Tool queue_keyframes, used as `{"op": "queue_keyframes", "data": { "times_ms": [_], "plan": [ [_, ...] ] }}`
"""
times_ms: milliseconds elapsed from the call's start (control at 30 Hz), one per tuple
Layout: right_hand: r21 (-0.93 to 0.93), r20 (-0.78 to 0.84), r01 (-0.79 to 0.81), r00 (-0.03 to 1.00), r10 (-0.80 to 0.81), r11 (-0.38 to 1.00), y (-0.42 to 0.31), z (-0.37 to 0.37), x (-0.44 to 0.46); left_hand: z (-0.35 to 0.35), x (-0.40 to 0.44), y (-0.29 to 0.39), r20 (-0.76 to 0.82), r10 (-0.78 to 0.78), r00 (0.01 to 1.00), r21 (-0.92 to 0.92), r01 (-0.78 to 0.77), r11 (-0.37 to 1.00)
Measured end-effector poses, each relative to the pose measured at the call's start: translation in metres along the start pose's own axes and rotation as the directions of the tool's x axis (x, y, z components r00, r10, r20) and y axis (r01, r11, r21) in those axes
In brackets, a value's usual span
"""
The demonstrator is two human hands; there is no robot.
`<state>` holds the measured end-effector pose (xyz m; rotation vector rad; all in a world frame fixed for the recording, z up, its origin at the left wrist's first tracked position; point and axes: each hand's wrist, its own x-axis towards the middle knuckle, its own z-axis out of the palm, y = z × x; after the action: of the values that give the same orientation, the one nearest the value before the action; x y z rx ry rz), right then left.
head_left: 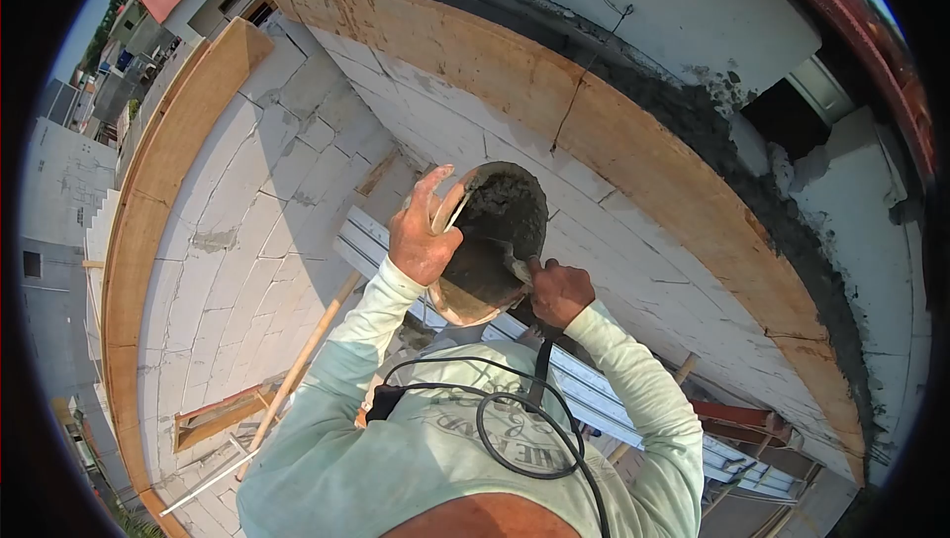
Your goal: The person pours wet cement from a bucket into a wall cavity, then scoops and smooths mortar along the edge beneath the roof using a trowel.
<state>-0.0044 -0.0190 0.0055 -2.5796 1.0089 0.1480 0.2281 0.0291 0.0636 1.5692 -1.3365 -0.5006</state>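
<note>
A round bucket (457, 302) is tilted in front of my chest, with dark wet mortar (503, 203) inside it. My left hand (424, 231) grips the bucket's rim on its left side, thumb and fingers around the edge. At the bucket's right side, my right hand (558, 293) is closed on the handle of a trowel (517, 267), whose blade points into the bucket. The lower part of the trowel is partly hidden inside.
Wooden formwork boards (633, 132) (163, 182) top the block walls (237, 201). Wet mortar (732, 157) lies along the right board. Below are metal planks (594, 390) and a wooden pole (307, 360). A black cable (482, 429) hangs over my shirt.
</note>
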Motion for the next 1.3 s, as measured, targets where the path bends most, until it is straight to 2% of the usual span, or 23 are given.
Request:
{"op": "queue_keyframes", "data": {
  "times_ms": [100, 167, 200, 233, 267, 333, 433, 500, 567, 600, 633, 700, 767, 800, 867, 900, 967, 1033, 1100, 1133, 1167, 1233, 1300],
  "plan": [
    [-0.019, -0.055, 0.026, 0.998, -0.027, 0.999, -0.005, -0.037, -0.019, -0.010, 0.004, 0.005, -0.028, -0.028, 0.999, 0.074, 0.030, 0.997],
    [-0.014, -0.084, 0.045, 0.995, -0.046, 0.999, -0.011, -0.076, -0.034, -0.018, 0.008, 0.013, 0.003, -0.163, 0.987, 0.125, 0.162, 0.979],
    [-0.099, -0.148, 0.003, 0.989, -0.017, 0.995, -0.011, -0.094, -0.037, -0.017, 0.009, 0.012, -0.006, -0.152, 0.988, 0.125, 0.151, 0.980],
    [-0.178, -0.212, -0.049, 0.977, 0.011, 0.983, -0.011, -0.104, -0.037, -0.013, 0.009, 0.009, -0.013, -0.045, 0.999, 0.125, 0.046, 0.991],
    [-0.181, -0.222, -0.054, 0.975, 0.013, 0.982, -0.009, -0.109, -0.034, -0.009, 0.009, 0.008, -0.016, 0.063, 0.998, 0.125, -0.060, 0.990],
    [-0.359, -0.325, -0.052, 0.943, -0.073, 0.932, -0.004, -0.118, -0.025, -0.009, 0.009, 0.019, -0.024, 0.076, 0.997, 0.094, -0.074, 0.993],
    [-0.451, -0.258, -0.062, 0.964, -0.063, 0.890, -0.004, -0.084, -0.001, -0.009, 0.012, 0.029, -0.040, 0.116, 0.992, 0.041, -0.114, 0.993],
    [-0.422, -0.247, -0.037, 0.966, -0.075, 0.906, -0.012, -0.063, 0.010, -0.009, 0.016, 0.033, -0.058, 0.149, 0.987, 0.012, -0.148, 0.989],
    [-0.238, -0.218, -0.098, 0.975, 0.045, 0.966, -0.023, -0.042, 0.014, -0.007, 0.021, 0.035, -0.105, 0.184, 0.977, 0.048, -0.180, 0.983],
    [-0.192, -0.220, -0.098, 0.974, 0.054, 0.977, -0.025, -0.034, 0.012, -0.007, 0.020, 0.034, -0.103, 0.177, 0.979, 0.054, -0.172, 0.984],
    [-0.186, -0.221, -0.097, 0.974, 0.054, 0.978, -0.028, -0.030, 0.006, -0.006, 0.023, 0.031, -0.099, 0.164, 0.981, 0.055, -0.159, 0.986],
    [-0.184, -0.165, 0.014, 0.985, -0.045, 0.983, -0.029, -0.029, -0.006, -0.005, 0.025, 0.027, -0.096, 0.151, 0.984, 0.055, -0.146, 0.988],
    [-0.197, -0.143, -0.007, 0.989, -0.022, 0.980, -0.034, -0.052, -0.016, -0.010, 0.019, 0.021, -0.041, 0.058, 0.997, 0.033, -0.057, 0.998],
    [-0.183, -0.185, -0.021, 0.983, -0.013, 0.983, -0.036, -0.065, -0.019, -0.011, 0.017, 0.024, -0.044, 0.011, 0.999, 0.022, -0.010, 1.000],
    [-0.194, -0.274, -0.061, 0.962, 0.006, 0.979, -0.033, -0.075, -0.013, -0.008, 0.016, 0.025, -0.020, 0.016, 1.000, 0.017, -0.016, 1.000],
    [-0.191, -0.269, -0.067, 0.963, 0.013, 0.979, -0.032, -0.070, -0.009, -0.007, 0.015, 0.025, -0.006, 0.028, 1.000, 0.010, -0.028, 1.000],
    [-0.305, -0.249, -0.048, 0.968, -0.031, 0.951, -0.028, -0.047, 0.005, -0.003, 0.014, 0.027, -0.012, 0.017, 1.000, -0.004, -0.017, 1.000],
    [-0.259, -0.228, -0.056, 0.974, -0.004, 0.964, -0.027, -0.030, -0.001, -0.003, 0.018, 0.025, -0.025, 0.014, 1.000, -0.015, -0.015, 1.000],
    [-0.198, -0.167, 0.051, 0.982, -0.085, 0.979, -0.019, -0.026, -0.010, -0.004, 0.017, 0.017, -0.049, 0.008, 0.999, -0.094, -0.013, 0.995],
    [-0.148, -0.105, 0.044, 0.993, -0.060, 0.988, -0.019, -0.043, -0.014, -0.005, 0.014, 0.018, -0.004, -0.011, 1.000, -0.007, 0.011, 1.000],
    [-0.141, -0.095, 0.042, 0.994, -0.056, 0.989, -0.016, -0.058, -0.018, -0.003, 0.012, 0.016, 0.003, -0.021, 1.000, -0.007, 0.021, 1.000],
    [-0.053, -0.070, -0.025, 0.997, 0.021, 0.998, -0.006, -0.085, -0.018, 0.004, 0.013, 0.014, 0.014, 0.123, 0.992, 0.023, -0.123, 0.992],
    [-0.078, -0.085, -0.074, 0.994, 0.067, 0.994, 0.008, -0.100, -0.017, 0.003, 0.017, 0.016, 0.032, 0.161, 0.986, 0.058, -0.163, 0.985]
  ]
}}
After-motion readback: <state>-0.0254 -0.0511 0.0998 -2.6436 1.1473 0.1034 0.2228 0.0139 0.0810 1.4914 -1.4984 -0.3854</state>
